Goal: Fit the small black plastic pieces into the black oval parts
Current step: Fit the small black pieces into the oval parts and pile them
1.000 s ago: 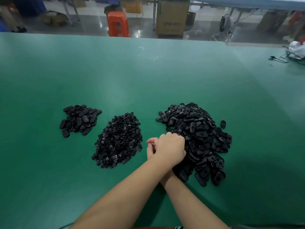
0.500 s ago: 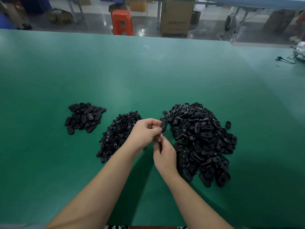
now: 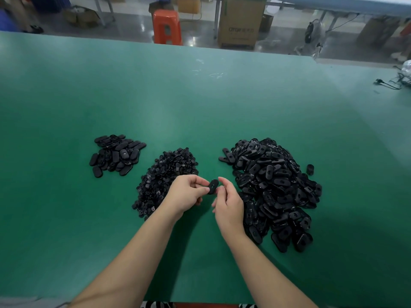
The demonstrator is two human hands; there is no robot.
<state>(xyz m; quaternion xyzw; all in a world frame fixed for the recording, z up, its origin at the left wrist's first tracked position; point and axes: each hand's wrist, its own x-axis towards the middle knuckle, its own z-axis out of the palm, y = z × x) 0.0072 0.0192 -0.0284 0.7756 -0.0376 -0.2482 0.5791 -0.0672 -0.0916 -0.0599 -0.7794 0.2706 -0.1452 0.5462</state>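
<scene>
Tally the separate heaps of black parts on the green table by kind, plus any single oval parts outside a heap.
Heaps of oval parts: 2, the small left heap and the large right heap
Heap of small pieces: 1
Oval part held in both hands: 1
Stray oval part: 1
Total: 5

Three black heaps on one green table [image 3: 200,107]: a small pile of ovals [image 3: 116,154] far left, a mound of small pieces [image 3: 164,174] in the middle, a big heap of oval parts [image 3: 273,187] on the right, plus one stray oval [image 3: 310,169] beside it, one oval part [image 3: 212,186] pinched between two hands, left [image 3: 186,194] and right [image 3: 228,205].
</scene>
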